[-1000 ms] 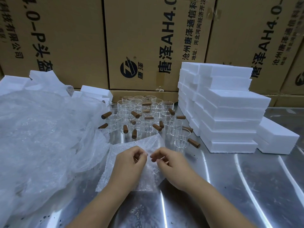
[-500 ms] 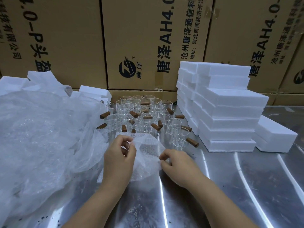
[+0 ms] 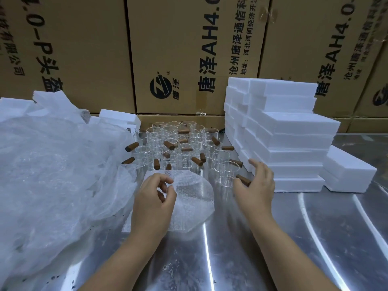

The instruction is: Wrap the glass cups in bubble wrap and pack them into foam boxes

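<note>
Several clear glass cups (image 3: pixel 180 148) with brown wooden handles stand grouped at the table's middle back. A small sheet of bubble wrap (image 3: pixel 191 202) lies in front of them. My left hand (image 3: pixel 154 198) pinches the sheet's upper left edge between thumb and fingers. My right hand (image 3: pixel 255 183) is spread open beside the nearest cup (image 3: pixel 227 174), its thumb by that cup's brown handle, holding nothing. A stack of white foam boxes (image 3: pixel 289 133) stands at the right of the cups.
A big heap of bubble wrap in plastic (image 3: pixel 54 175) fills the left side. A single foam box (image 3: pixel 348 171) lies right of the stack, more foam pieces (image 3: pixel 119 117) at back left. Cardboard cartons (image 3: pixel 189 53) wall the back. The shiny metal table (image 3: pixel 315 238) reflects light.
My right hand let go of the bubble wrap and moved right and up to the nearest cup, fingers spreading. My left hand kept its pinch on the sheet.
</note>
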